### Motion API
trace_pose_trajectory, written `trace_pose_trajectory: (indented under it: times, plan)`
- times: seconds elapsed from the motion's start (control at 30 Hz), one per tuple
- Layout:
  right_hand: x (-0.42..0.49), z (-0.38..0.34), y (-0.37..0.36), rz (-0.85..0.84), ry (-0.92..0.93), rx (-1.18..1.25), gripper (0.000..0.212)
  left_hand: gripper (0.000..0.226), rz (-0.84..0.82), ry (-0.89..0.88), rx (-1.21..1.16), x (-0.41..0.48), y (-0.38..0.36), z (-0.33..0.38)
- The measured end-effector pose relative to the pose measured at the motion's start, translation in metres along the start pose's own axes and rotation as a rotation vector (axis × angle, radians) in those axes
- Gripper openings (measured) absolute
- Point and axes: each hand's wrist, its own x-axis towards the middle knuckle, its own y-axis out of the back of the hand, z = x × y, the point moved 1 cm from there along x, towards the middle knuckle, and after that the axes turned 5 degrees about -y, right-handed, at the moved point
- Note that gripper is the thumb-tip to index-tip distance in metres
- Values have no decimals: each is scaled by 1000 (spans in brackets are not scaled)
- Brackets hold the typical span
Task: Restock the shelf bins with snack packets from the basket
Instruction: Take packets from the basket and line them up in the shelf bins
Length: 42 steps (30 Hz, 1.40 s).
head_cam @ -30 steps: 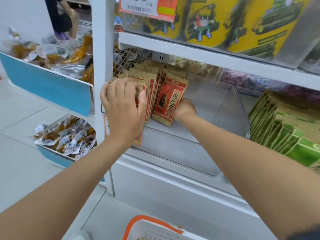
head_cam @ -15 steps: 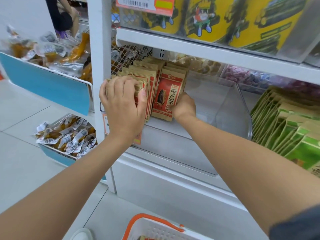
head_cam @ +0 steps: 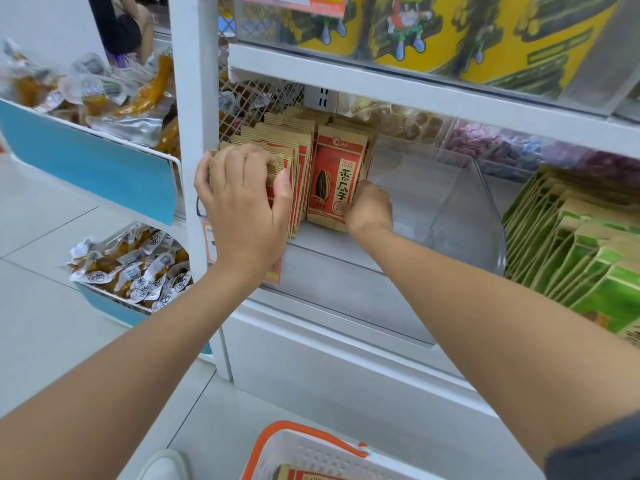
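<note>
A row of brown-and-red sunflower seed packets (head_cam: 294, 161) stands upright at the left end of a clear plastic shelf bin (head_cam: 478, 216). My left hand (head_cam: 246, 202) grips the front of the stack, fingers curled over the packet tops. One red packet (head_cam: 334, 178) faces me at the right of the row, and my right hand (head_cam: 367, 209) pinches its lower right corner. The white basket (head_cam: 311, 452) with an orange handle sits on the floor below, with a packet (head_cam: 304, 474) showing inside.
Green packets (head_cam: 581, 244) fill the neighbouring bin on the right. A white upright post (head_cam: 194, 98) stands left of the bin. Blue-fronted bins of wrapped snacks (head_cam: 131, 265) hang further left. Yellow boxes (head_cam: 450, 26) fill the shelf above. A person (head_cam: 121, 26) stands far back.
The red packet has gone from leaning right to standing nearly upright against the row, with my right hand following it inward. My left hand has stayed on the stack.
</note>
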Motion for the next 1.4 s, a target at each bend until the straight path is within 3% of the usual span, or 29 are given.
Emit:
trace_pose_trajectory:
  times: [0.2, 0.33, 0.5, 0.6, 0.73, 0.87, 0.97, 1.07, 1.13, 1.23, 1.33, 1.4]
  plan:
    - [-4, 2, 0, -117, -82, -13, 27, 29, -20, -4, -8, 1, 1, 1]
    - [-19, 4, 23, -170, -136, -26, 21, 33, -133, 2, -6, 2, 9, 2]
    - [-73, 0, 68, -33, 134, 136, 5, 43, -229, 23, 10, 2, 49, 14]
    - [-123, 4, 95, 20, 296, 236, 11, 29, -233, 24, -47, -15, 82, 38]
    - [-188, 36, 108, -29, 281, 248, 9, 13, -553, 141, -303, -63, 109, 77]
    - [-253, 100, 102, -208, 177, 161, 6, 6, -1098, 366, -302, -136, 119, 92]
    - [-301, 163, 93, -390, 64, 64, 5, 7, -1480, 255, -174, -191, 121, 93]
    - [-328, 201, 81, -616, 90, -218, 15, 29, -1771, 114, -79, -226, 120, 95]
    - [-335, 206, 73, -779, 151, -365, 14, 37, -1895, 10, -1, -240, 119, 93]
    - [-335, 209, 66, -843, 206, -434, 8, 39, -1982, -49, 77, -256, 114, 85]
    - [-338, 225, 59, -860, 167, -480, 15, 23, -1981, 92, 76, -266, 109, 83]
    - [-340, 230, 57, -878, 136, -492, 18, 24, -1964, 205, 9, -277, 104, 80]
